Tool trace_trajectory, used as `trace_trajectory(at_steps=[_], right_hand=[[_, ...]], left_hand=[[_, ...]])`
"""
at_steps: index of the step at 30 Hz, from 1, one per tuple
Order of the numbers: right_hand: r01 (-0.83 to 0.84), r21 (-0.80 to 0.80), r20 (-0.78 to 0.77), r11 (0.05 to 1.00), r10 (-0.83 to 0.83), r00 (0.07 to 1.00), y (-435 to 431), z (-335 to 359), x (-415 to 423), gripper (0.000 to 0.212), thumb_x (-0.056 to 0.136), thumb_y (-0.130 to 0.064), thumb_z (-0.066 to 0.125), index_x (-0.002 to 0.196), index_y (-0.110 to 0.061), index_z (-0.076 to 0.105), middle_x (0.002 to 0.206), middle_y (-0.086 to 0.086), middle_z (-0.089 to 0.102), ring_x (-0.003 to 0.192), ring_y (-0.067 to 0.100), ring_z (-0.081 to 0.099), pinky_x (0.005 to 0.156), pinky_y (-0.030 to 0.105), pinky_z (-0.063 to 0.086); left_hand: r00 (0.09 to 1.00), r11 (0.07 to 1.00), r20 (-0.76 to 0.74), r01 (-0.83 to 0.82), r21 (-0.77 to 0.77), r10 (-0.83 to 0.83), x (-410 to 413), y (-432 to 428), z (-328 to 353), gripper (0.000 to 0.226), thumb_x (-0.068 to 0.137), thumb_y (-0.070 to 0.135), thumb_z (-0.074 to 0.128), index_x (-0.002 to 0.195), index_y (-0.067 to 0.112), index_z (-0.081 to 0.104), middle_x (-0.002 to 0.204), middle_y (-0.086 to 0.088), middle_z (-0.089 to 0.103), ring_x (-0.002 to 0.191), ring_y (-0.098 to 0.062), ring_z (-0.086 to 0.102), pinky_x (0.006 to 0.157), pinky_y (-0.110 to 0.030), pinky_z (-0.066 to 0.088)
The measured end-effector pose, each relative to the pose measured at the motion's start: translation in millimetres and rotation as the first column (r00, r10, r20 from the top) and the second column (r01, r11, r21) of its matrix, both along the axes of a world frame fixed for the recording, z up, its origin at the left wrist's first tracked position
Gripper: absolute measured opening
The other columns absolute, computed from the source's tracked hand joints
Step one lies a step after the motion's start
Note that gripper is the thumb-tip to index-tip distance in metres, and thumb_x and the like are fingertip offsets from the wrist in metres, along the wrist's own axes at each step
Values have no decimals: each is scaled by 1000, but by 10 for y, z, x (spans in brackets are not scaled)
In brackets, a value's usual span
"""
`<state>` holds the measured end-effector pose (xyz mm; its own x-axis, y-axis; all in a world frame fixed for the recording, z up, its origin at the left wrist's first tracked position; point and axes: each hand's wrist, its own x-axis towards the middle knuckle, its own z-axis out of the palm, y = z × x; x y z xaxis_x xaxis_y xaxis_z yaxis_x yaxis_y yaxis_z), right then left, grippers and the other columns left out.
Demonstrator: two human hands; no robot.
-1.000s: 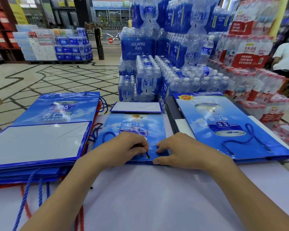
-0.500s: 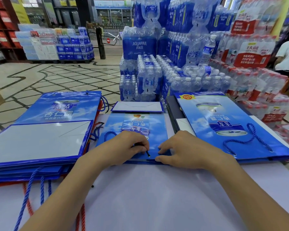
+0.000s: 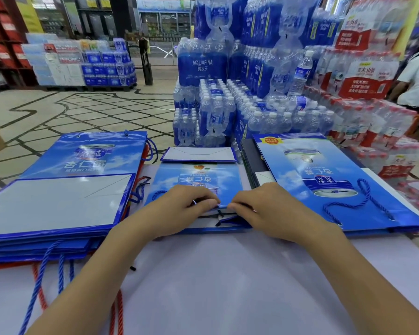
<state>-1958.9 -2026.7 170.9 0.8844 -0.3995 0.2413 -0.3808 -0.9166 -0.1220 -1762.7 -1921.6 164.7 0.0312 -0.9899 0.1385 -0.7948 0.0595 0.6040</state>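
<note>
Flat blue bag (image 3: 196,182), long axis near-far, opening nearest; left hand (image 3: 179,209) and right hand (image 3: 269,209) fingers pinch its near rim, apparently cord too.

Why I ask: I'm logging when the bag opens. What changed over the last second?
The left hand and right hand now pinch the near edge of the middle bag and have lifted it slightly; before, it lay flat. The left stack and right stack stayed put.

Both hands (image 3: 179,209) (image 3: 271,211) pinch the blue bag's (image 3: 196,180) near edge on the table (image 3: 228,286)
</note>
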Motion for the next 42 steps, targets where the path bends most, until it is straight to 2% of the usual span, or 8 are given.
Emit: trace_trajectory(at_steps=[5,9,15,19,24,26,32,42], right_hand=[[29,24,89,999,-31,996,-34,-7,17,15,102,-41,44,106,-26,47,88,-7,71,75,24,57,74,38,46],[-35,-108,274,994,64,960,8,-40,48,6,90,-23,65,89,-20,60,92,-6,63,77,20,56,64,37,50],[73,-227,248,971,-15,969,98,-92,146,38,87,-48,51,68,-23,73,113,-2,69,99,24,58,83,40,45],[157,-229,236,961,-102,966,147,-104,224,29,80,-44,61,62,-25,74,103,-5,73,91,24,62,79,40,47],[126,-7,162,992,-124,979,141,-115,264,19,90,-27,61,71,-23,57,98,-4,68,97,20,54,85,37,38],[106,123,164,987,-125,978,113,-118,258,23,88,-25,61,68,-22,50,88,-4,65,87,17,52,81,33,37],[123,347,136,930,-179,974,80,-79,219,16,81,-22,68,70,-15,60,76,-2,64,76,15,56,73,36,50],[138,582,60,801,-211,976,19,-22,204,15,75,-14,76,65,-13,65,84,-4,72,92,13,68,84,42,56]], left_hand=[[996,999,84,7,-44,-4,-11,1,9,26,95,22,60,120,27,66,106,17,65,94,6,53,78,-3,39],[996,993,75,-43,-110,52,-9,-30,-48,24,95,21,59,116,23,70,106,9,69,92,-2,56,76,-4,39],[995,988,84,-43,-148,56,-43,-63,-100,20,96,19,59,109,20,73,98,6,70,88,-5,55,76,-11,40],[997,980,51,-53,-190,63,-59,-59,-96,19,94,18,61,108,19,74,85,19,60,81,4,54,71,-5,36],[995,978,63,-61,-198,75,-52,-45,-99,20,93,14,61,104,21,75,81,17,61,81,-5,54,70,-10,38],[995,979,57,-74,-191,86,-51,-51,-109,20,93,15,61,104,23,75,86,16,68,84,-3,56,72,-10,40],[987,984,101,-110,-142,125,-53,-66,-116,18,93,22,61,105,23,75,99,9,74,91,-6,62,83,-24,48],[985,996,147,-82,-44,88,-39,-88,-115,20,95,24,59,109,28,71,107,11,70,101,-10,60,90,-37,49]])
